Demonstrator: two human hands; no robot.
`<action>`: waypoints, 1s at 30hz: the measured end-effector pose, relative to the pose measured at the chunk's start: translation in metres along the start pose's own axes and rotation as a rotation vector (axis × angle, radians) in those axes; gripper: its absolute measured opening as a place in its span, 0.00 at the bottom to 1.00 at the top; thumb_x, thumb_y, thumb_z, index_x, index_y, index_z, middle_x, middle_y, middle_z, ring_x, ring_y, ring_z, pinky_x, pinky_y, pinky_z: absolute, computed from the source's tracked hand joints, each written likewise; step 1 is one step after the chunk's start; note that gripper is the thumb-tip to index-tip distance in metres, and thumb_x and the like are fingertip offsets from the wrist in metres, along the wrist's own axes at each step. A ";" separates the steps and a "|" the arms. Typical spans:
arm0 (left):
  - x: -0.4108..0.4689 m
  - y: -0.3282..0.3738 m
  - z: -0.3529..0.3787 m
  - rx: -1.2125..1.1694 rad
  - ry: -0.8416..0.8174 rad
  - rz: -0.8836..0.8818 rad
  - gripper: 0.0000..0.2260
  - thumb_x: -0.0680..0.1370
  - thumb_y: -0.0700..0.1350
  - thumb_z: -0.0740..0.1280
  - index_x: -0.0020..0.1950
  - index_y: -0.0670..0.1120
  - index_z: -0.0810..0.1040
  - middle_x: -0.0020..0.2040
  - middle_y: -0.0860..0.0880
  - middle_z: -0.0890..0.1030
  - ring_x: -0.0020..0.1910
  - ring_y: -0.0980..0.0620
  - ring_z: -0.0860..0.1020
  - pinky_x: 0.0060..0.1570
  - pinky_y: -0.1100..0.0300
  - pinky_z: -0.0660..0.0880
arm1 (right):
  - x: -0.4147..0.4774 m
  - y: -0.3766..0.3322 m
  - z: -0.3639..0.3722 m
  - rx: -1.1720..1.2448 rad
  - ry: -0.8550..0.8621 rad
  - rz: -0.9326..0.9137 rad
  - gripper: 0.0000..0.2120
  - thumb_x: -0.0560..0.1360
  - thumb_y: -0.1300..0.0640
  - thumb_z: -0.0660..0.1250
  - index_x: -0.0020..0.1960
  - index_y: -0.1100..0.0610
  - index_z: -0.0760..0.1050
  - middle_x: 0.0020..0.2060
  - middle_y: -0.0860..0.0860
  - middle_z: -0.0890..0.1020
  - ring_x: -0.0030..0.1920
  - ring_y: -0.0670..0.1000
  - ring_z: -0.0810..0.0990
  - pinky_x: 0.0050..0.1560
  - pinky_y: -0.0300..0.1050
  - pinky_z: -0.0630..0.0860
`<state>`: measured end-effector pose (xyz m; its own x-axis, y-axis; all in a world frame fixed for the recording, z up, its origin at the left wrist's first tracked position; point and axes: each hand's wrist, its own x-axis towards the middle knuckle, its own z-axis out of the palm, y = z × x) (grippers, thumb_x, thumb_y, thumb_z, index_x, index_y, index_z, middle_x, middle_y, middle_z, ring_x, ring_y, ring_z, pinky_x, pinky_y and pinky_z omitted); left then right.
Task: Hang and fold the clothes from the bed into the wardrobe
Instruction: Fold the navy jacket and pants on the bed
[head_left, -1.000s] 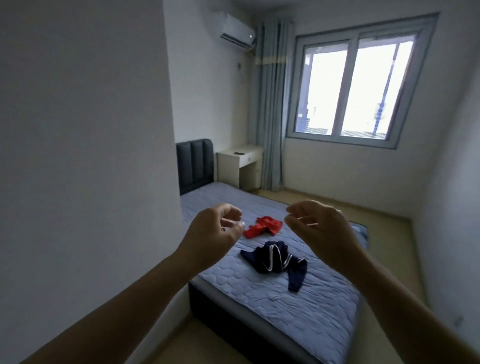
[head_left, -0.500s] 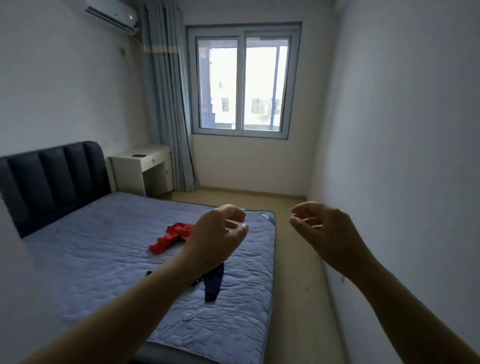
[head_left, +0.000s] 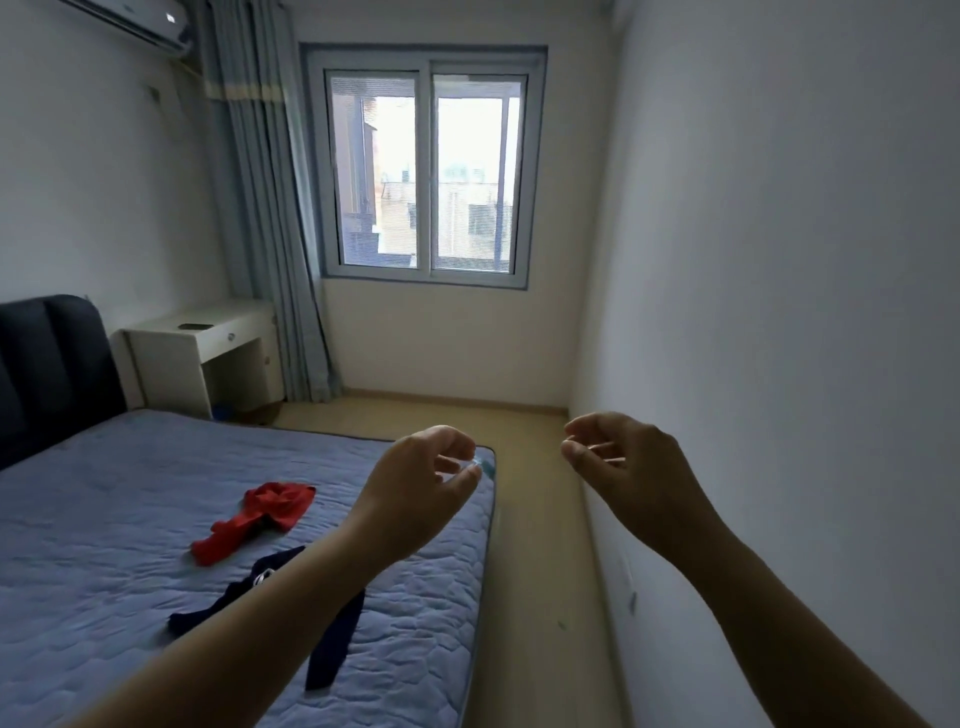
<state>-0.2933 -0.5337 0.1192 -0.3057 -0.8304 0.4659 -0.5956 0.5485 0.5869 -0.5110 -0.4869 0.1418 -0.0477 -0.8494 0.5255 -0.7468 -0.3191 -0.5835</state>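
Observation:
Two garments lie on the blue quilted bed (head_left: 104, 519): a crumpled red garment (head_left: 260, 517) toward the middle and a dark navy garment (head_left: 332, 639) nearer me, partly hidden behind my left forearm. My left hand (head_left: 421, 483) hovers in the air above the bed's right edge, fingers loosely curled and holding nothing. My right hand (head_left: 628, 467) floats over the floor beside the right wall, also loosely curled and empty. No wardrobe is in view.
A dark padded headboard (head_left: 47, 369) stands at the left. A white bedside desk (head_left: 202, 353) sits by the grey curtain (head_left: 270, 218). A window (head_left: 428, 171) fills the far wall. A narrow strip of floor (head_left: 535, 545) runs between bed and right wall.
The view has swung right and forward, past the near left wall, so the bed now lies to my left. Both hands stay raised and empty in the same loose pose.

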 end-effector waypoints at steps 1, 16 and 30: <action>0.014 -0.007 0.005 0.002 0.008 0.005 0.09 0.77 0.47 0.67 0.56 0.48 0.77 0.49 0.55 0.80 0.46 0.62 0.78 0.47 0.68 0.76 | 0.012 0.008 0.004 -0.002 0.006 -0.001 0.11 0.76 0.52 0.68 0.55 0.55 0.79 0.45 0.45 0.83 0.43 0.38 0.80 0.40 0.23 0.73; 0.198 -0.112 0.055 -0.038 0.005 -0.015 0.07 0.76 0.48 0.69 0.53 0.50 0.78 0.44 0.58 0.79 0.44 0.63 0.79 0.43 0.69 0.77 | 0.189 0.107 0.074 -0.025 -0.015 0.041 0.11 0.75 0.51 0.69 0.55 0.54 0.79 0.44 0.45 0.83 0.43 0.39 0.80 0.40 0.23 0.73; 0.370 -0.192 0.142 -0.020 0.081 -0.209 0.07 0.77 0.46 0.68 0.54 0.49 0.77 0.48 0.54 0.81 0.47 0.61 0.79 0.48 0.64 0.79 | 0.397 0.259 0.151 0.055 -0.166 -0.060 0.05 0.74 0.51 0.70 0.49 0.49 0.79 0.38 0.38 0.80 0.39 0.35 0.80 0.39 0.28 0.76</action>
<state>-0.3973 -0.9599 0.0847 -0.1159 -0.9159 0.3842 -0.6249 0.3679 0.6886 -0.6233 -0.9708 0.1058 0.1092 -0.8845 0.4536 -0.7076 -0.3896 -0.5895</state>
